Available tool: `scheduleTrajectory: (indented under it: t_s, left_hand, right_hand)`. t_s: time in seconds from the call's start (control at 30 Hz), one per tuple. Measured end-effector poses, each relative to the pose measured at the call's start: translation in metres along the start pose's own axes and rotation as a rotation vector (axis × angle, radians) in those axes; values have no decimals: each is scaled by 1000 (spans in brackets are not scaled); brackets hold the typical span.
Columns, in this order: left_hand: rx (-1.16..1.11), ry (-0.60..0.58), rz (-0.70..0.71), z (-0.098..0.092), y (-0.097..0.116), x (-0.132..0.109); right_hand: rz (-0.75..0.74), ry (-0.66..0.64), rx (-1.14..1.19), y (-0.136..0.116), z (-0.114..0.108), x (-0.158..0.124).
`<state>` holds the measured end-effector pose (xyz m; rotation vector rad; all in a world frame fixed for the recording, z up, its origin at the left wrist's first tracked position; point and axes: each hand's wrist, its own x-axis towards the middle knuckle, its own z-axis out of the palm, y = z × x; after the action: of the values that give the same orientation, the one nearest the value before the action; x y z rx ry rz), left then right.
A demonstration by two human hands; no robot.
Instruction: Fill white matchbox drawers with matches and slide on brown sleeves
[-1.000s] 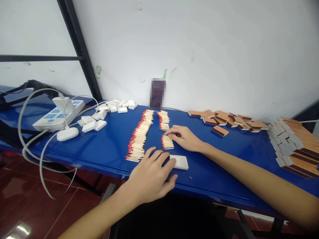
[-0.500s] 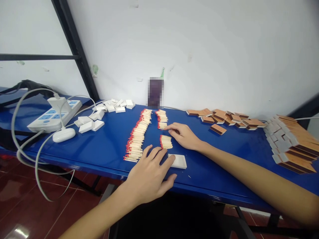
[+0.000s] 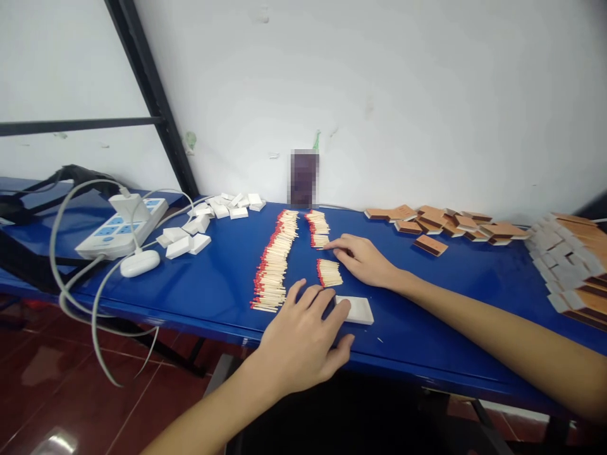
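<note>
Fingers spread, my left hand (image 3: 306, 338) rests near the table's front edge, its fingertips by the near end of a long row of red-tipped matches (image 3: 275, 262) and over the left side of a white open tray (image 3: 358, 309). My right hand (image 3: 363, 258) reaches in from the right with its index finger stretched out, the tip touching the near right end of the back match group (image 3: 318, 229); its other fingers are curled. Between the hands lies a small group of matches (image 3: 329, 272), touched by neither.
White trays (image 3: 190, 243) lie at the back left beside a power strip (image 3: 123, 227) with looping cables. Brown matchboxes (image 3: 431, 218) are scattered at the back right, with a tall stack (image 3: 569, 259) at far right. A wall stands behind the blue table (image 3: 208, 284).
The whole view has shifted, so everything appears a little further right. Both hands keep nearly the same pose and place relative to the matches.
</note>
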<state>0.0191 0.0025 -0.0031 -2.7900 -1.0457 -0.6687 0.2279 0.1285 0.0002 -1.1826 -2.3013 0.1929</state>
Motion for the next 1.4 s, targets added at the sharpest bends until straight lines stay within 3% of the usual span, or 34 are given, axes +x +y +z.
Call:
scheduleTrajectory:
  t_s: [0.9, 1.4]
  left_hand:
    - [22, 7, 11, -1, 0, 0]
    - [33, 0, 18, -1, -2, 0]
  right_hand:
    - [0, -111, -58, -2, 0, -1]
    - [8, -77, 9, -1, 0, 1]
